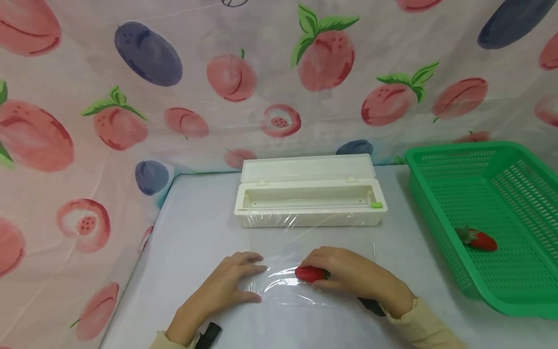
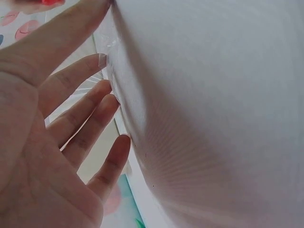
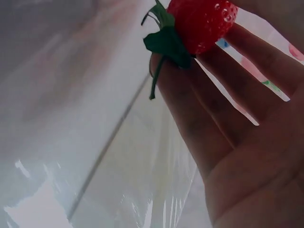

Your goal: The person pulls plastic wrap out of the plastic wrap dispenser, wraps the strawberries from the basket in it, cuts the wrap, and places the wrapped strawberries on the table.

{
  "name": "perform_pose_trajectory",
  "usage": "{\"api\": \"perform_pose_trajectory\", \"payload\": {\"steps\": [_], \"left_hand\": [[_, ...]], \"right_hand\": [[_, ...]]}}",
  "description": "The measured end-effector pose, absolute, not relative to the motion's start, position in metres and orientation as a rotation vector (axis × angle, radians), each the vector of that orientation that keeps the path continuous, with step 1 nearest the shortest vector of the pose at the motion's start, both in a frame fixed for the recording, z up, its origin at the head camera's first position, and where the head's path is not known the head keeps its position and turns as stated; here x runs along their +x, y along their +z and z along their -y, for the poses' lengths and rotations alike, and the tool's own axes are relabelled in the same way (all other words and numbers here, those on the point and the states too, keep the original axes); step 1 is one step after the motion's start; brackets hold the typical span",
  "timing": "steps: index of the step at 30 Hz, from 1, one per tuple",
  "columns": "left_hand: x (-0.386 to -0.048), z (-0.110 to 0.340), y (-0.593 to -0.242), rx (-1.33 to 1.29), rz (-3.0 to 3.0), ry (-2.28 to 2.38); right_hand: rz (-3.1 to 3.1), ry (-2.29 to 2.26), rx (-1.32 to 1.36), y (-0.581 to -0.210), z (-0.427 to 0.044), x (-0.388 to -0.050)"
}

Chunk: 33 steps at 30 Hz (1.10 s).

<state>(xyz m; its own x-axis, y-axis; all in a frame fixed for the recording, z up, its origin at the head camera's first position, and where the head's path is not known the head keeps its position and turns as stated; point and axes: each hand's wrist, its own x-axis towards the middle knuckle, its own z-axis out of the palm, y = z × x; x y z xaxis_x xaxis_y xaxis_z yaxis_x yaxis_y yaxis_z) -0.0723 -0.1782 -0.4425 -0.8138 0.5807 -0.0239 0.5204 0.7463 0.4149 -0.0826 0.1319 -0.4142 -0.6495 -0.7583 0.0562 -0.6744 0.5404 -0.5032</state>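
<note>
1. Strawberry [image 1: 308, 275], red with green leaves: its tip points to the left of the head view and its leafy end to the right, the long axis running roughly parallel to the front of the white wrap dispenser box [image 1: 305, 220].
2. It sits at the fingertips of the right hand [image 1: 355, 274], pinched between thumb and fingers, over the clear plastic wrap [image 1: 283, 283]; whether it touches the wrap I cannot tell.
3. The left hand [image 1: 226, 281] is well apart from the right, fingers spread, at the wrap's left edge.
4. Wrap drapes over the box's front edge; its lid [image 1: 307, 168] is tipped back, and a green slider [image 1: 377, 205] sits at the right end.
5. On the right, a green plastic basket [image 1: 523, 271] holds a second strawberry [image 1: 483, 240], leaves leftward, tip rightward.
</note>
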Motion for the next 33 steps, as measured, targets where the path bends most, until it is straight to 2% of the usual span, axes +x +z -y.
{"api": "perform_pose_trajectory", "payload": {"steps": [33], "left_hand": [[-0.072,0.178,-0.443,0.906,-2.791,0.601]], "right_hand": [[-2.606,-0.642,-1.204,-0.428,-0.122,-0.070]]}}
